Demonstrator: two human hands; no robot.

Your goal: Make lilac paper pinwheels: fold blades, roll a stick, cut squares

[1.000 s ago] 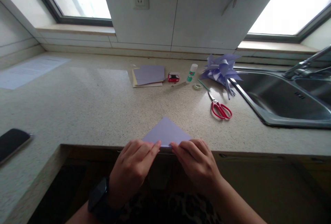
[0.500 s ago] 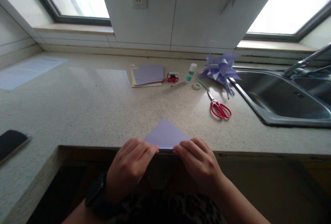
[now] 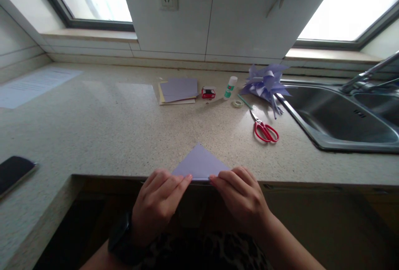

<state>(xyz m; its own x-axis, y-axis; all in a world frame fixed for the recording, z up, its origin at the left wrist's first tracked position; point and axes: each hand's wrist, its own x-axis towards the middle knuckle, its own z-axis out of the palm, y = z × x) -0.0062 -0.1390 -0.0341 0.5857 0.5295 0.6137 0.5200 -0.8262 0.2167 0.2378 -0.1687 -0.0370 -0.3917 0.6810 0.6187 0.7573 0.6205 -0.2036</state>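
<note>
The person is pressing a folded lilac paper triangle (image 3: 200, 164) flat at the near edge of the speckled tabletop (image 3: 102, 132), its point aiming away toward the wall. The left hand (image 3: 158, 201) is laying its fingertips on the triangle's near left corner, and the right hand (image 3: 241, 197) is doing the same on the near right corner; each grip is curled with the fingers drawn together and pressing down on the paper rather than wrapping around it. A dark watch (image 3: 120, 236) is sitting on the left wrist. Nothing is lying between the hands and the paper, and the stretch of tabletop just beyond the triangle is bare. Farther back, a stack of lilac and yellow sheets (image 3: 178, 91) is resting near a small red box (image 3: 208, 92), a glue stick (image 3: 230, 87) standing upright, and a roll of tape (image 3: 237, 103). Red-handled scissors (image 3: 264, 130) are lying well to the right of the triangle, near a finished lilac paper flower (image 3: 264, 85) that is sitting just beside the steel sink (image 3: 339, 120). A dark phone (image 3: 14, 172) is lying at the far left, and a printed sheet (image 3: 34, 85) is lying in the back left corner.
</note>
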